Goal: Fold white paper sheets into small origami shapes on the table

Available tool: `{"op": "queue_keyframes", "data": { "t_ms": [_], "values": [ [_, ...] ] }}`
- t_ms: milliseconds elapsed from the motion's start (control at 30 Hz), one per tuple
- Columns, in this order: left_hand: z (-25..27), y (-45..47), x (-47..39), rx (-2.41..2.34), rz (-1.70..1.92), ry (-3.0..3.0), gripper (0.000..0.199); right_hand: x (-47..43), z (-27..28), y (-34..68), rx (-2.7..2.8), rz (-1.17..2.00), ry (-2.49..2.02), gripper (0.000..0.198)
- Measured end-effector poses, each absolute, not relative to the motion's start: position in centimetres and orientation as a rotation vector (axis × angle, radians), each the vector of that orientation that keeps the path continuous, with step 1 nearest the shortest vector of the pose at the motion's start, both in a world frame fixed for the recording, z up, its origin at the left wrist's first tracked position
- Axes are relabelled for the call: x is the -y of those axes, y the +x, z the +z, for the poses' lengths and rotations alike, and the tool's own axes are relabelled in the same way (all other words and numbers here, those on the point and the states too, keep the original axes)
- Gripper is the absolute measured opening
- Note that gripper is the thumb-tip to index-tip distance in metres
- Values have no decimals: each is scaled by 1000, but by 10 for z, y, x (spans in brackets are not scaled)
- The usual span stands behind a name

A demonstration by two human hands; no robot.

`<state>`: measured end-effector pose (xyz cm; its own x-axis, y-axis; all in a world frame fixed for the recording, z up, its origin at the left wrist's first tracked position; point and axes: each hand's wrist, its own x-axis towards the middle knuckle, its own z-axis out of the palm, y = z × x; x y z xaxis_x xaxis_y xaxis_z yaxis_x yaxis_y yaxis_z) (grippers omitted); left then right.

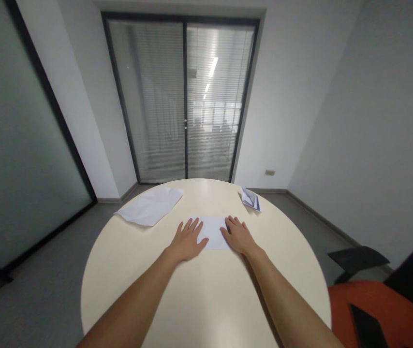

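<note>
A white rectangular sheet of paper (214, 233) lies flat on the round cream table (206, 299), between my two hands. My left hand (188, 240) rests palm down over its left side, fingers spread and thumb stretched toward the middle. Over the right side lies my right hand (239, 235), also palm down, with its fingers apart and its thumb pointing inward. Part of each side edge of the sheet is hidden beneath the hands. Neither hand grips anything.
A larger creased sheet of paper (152, 205) lies at the table's far left edge. Toward the far right sits a small folded paper piece (250, 199) with dark markings. An orange chair (380, 309) with black armrests stands at the right. Behind the table are glass doors (184, 96) with blinds.
</note>
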<state>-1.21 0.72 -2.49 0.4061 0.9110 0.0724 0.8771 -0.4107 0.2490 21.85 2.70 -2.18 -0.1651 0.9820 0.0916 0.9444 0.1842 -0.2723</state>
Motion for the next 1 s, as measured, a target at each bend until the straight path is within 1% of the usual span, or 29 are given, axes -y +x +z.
{"op": "queue_keyframes", "data": {
  "t_ms": [133,300,367,467,567,667,733,833,933,1000],
  "values": [
    [-26,-13,-8,-1612,288,2491,71,-21,-17,209,2261,212,-1685,52],
    [-27,-11,-7,-1605,318,2501,69,-13,-16,192,2453,444,-1349,56],
    [-26,-10,-7,-1615,322,2495,67,-13,-18,192,2476,480,-1359,58],
    [-24,-10,-6,-1631,300,2477,62,-17,-20,199,2414,416,-1541,60],
    [-22,-11,-7,-1641,273,2469,60,-23,-20,212,2308,317,-1743,54],
    [-21,-13,-8,-1669,262,2464,58,-28,-19,221,2282,229,-1814,49],
    [-22,-14,-9,-1710,267,2462,56,-28,-19,223,2285,210,-1791,47],
    [-23,-15,-11,-1796,305,2465,53,-24,-16,221,2300,270,-1693,48],
    [-24,-15,-13,-1877,341,2462,51,-18,-12,216,2377,396,-1539,52],
    [-24,-16,-15,-1909,357,2453,50,-14,-10,212,2438,458,-1456,59]
  ]
}}
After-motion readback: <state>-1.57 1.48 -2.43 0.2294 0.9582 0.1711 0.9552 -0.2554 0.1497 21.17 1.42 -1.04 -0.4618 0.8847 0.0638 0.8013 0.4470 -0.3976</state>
